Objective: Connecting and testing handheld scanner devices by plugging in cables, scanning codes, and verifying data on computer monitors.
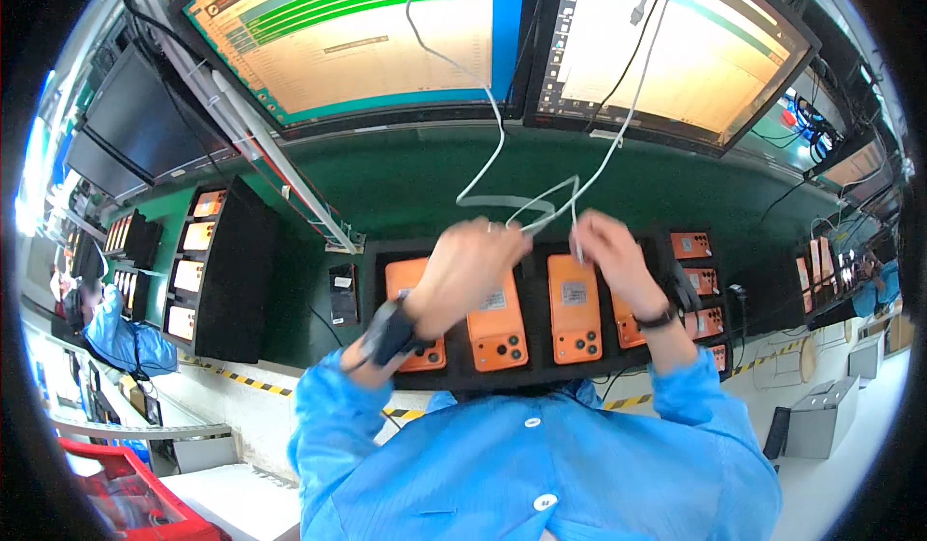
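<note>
Several orange phones lie back side up in a black foam tray (454, 381) in front of me. My left hand (468, 269) reaches over the two left phones, its fingers closed on a white cable (491, 201) near the tray's far edge. It hides part of the second phone (498, 333). At the far end of the third phone (575, 314), my right hand (615, 259) pinches another white cable (606, 155). That cable's tip is blurred, so I cannot tell whether it touches the phone. A fourth phone (626, 331) is partly under my right wrist.
Two lit monitors (357, 49) (666, 54) stand behind the green bench top (406, 174). A dark phone (344, 294) lies left of the tray. Black racks (237, 271) with orange phones stand at both sides. Another person in blue (130, 333) is at far left.
</note>
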### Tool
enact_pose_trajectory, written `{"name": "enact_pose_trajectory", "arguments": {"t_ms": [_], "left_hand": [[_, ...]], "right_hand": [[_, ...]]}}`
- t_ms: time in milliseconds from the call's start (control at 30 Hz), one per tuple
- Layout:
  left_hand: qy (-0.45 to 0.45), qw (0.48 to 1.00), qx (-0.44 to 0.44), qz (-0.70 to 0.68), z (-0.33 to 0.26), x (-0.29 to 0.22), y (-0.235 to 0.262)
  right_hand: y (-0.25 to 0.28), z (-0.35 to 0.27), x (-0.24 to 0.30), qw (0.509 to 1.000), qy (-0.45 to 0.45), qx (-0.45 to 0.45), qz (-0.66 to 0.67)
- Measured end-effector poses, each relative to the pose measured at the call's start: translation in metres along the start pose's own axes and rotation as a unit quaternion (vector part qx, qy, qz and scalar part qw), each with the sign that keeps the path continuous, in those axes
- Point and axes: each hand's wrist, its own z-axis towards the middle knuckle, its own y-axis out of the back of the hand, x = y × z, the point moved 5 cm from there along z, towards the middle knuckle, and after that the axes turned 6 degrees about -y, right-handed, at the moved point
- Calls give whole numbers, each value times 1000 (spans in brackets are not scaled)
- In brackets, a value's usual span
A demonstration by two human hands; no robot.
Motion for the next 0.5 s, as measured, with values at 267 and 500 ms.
{"name": "enact_pose_trajectory", "arguments": {"t_ms": [267, 500], "left_hand": [[326, 944, -46, 5, -207, 26, 41], [449, 891, 70, -13, -203, 27, 14]], "right_hand": [[101, -206, -42, 910, -169, -211, -315], [106, -172, -64, 881, -231, -264, -319]]}}
